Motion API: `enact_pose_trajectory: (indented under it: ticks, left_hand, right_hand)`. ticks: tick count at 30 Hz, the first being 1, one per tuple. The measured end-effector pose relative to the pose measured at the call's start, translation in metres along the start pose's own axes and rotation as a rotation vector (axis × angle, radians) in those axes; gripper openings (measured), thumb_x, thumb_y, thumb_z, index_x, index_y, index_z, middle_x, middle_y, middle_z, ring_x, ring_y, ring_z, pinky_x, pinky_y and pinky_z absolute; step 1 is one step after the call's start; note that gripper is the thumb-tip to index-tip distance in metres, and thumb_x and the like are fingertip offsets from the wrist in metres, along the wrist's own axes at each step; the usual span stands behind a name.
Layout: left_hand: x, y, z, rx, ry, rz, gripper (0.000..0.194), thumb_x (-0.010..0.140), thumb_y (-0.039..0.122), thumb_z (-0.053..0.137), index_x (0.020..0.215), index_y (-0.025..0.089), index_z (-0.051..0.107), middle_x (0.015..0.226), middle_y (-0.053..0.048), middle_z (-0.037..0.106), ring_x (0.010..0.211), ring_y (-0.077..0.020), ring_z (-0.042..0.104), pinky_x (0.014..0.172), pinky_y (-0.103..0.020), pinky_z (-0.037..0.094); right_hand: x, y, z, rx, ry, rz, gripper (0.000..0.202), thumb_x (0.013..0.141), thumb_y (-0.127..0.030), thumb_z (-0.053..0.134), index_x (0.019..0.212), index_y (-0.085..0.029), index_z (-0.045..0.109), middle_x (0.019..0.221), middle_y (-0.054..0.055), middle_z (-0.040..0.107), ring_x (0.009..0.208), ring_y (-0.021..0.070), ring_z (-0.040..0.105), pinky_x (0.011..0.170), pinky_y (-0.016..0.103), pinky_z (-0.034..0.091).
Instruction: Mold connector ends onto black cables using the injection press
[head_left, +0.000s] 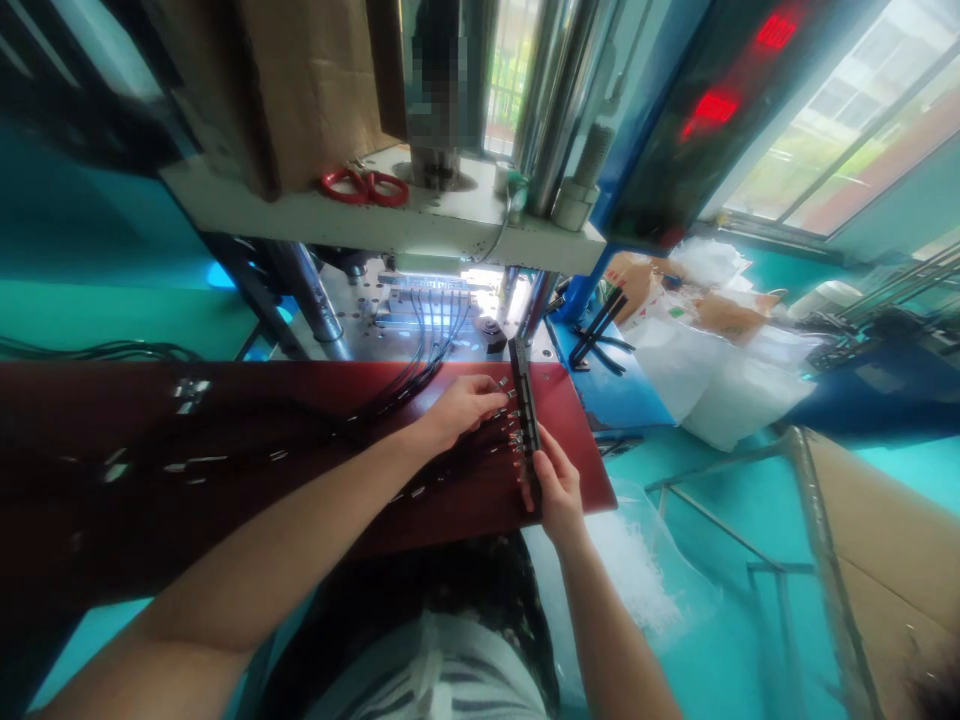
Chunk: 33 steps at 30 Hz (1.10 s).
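A long dark metal bar (526,395) stands over the right end of the red-brown work board, with several small shiny connectors along its left side. My right hand (556,478) is closed around the bar's near end. Left of the bar, my left hand (469,408) pinches a small metal-ended connector (504,383) close to the bar's upper part. Whether that connector touches the bar I cannot tell. Black cables (330,425) with metal ends lie on the board to the left of my hands, partly under my left forearm.
Behind the red-brown board (577,440) stands a press with a lit fixture (431,305) holding cables. Red-handled scissors (365,187) lie on its upper plate (480,222). At the right are pliers (609,352) on a blue surface, white plastic bags (705,385) and a cardboard box (885,530).
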<state>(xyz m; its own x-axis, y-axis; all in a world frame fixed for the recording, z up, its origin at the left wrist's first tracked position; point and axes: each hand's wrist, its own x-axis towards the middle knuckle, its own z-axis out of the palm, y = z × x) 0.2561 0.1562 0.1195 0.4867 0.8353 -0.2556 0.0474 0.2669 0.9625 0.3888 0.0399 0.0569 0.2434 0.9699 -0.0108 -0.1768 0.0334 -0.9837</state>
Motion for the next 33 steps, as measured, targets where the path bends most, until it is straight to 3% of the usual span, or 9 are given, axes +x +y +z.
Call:
enact_pose_trajectory:
  ticks: [5, 10, 20, 25, 29, 33]
  left_hand:
    - [0.0, 0.003, 0.004, 0.071, 0.052, 0.025, 0.018, 0.063, 0.023, 0.059, 0.056, 0.016, 0.044, 0.045, 0.007, 0.039, 0.04, -0.0048, 0.033, 0.04, -0.02, 0.021]
    - [0.004, 0.0, 0.003, 0.102, 0.066, 0.084, 0.014, 0.061, 0.022, 0.059, 0.055, 0.015, 0.048, 0.049, 0.004, 0.048, 0.047, -0.0078, 0.043, 0.046, -0.021, 0.032]
    - [0.007, -0.007, -0.002, 0.192, 0.095, 0.133, 0.012, 0.062, 0.024, 0.058, 0.06, 0.013, 0.055, 0.055, 0.002, 0.053, 0.054, -0.01, 0.048, 0.053, -0.022, 0.036]
    - [0.006, -0.006, -0.006, -0.047, 0.083, 0.113, 0.026, 0.07, 0.038, 0.059, 0.081, 0.015, 0.056, 0.065, 0.002, 0.054, 0.056, -0.008, 0.047, 0.053, -0.02, 0.035]
    - [0.012, -0.011, -0.01, -0.053, 0.13, 0.13, 0.022, 0.072, 0.036, 0.058, 0.067, 0.016, 0.051, 0.055, 0.004, 0.047, 0.051, -0.0067, 0.041, 0.05, -0.019, 0.031]
    - [0.013, -0.013, -0.013, 0.076, 0.078, 0.163, 0.024, 0.066, 0.037, 0.063, 0.064, 0.014, 0.056, 0.063, 0.0, 0.056, 0.06, -0.0104, 0.05, 0.06, -0.023, 0.038]
  right_hand:
    - [0.0, 0.001, 0.0, -0.024, -0.003, 0.004, 0.057, 0.082, -0.044, 0.054, 0.132, -0.018, 0.045, 0.055, -0.005, 0.054, 0.036, 0.006, 0.041, 0.031, 0.017, 0.032]
    - [0.0, -0.001, -0.001, -0.042, -0.025, 0.003, 0.055, 0.084, -0.043, 0.053, 0.132, -0.019, 0.045, 0.054, -0.005, 0.051, 0.038, 0.0061, 0.042, 0.033, 0.017, 0.032]
    - [0.0, 0.001, 0.003, -0.189, -0.07, -0.044, 0.054, 0.086, -0.042, 0.05, 0.135, -0.021, 0.041, 0.053, -0.007, 0.047, 0.038, 0.0052, 0.038, 0.034, 0.017, 0.032]
    - [0.0, -0.001, 0.004, -0.142, -0.034, -0.006, 0.055, 0.085, -0.043, 0.051, 0.135, -0.02, 0.042, 0.057, -0.005, 0.052, 0.038, 0.0058, 0.041, 0.034, 0.018, 0.033]
    - [0.0, -0.003, 0.003, -0.124, -0.004, -0.013, 0.058, 0.084, -0.043, 0.052, 0.136, -0.018, 0.041, 0.055, -0.005, 0.051, 0.037, 0.0061, 0.04, 0.033, 0.018, 0.033]
    - [0.001, 0.0, 0.001, -0.123, -0.022, 0.004, 0.06, 0.083, -0.044, 0.053, 0.136, -0.018, 0.041, 0.054, -0.006, 0.051, 0.036, 0.0061, 0.041, 0.033, 0.018, 0.033]
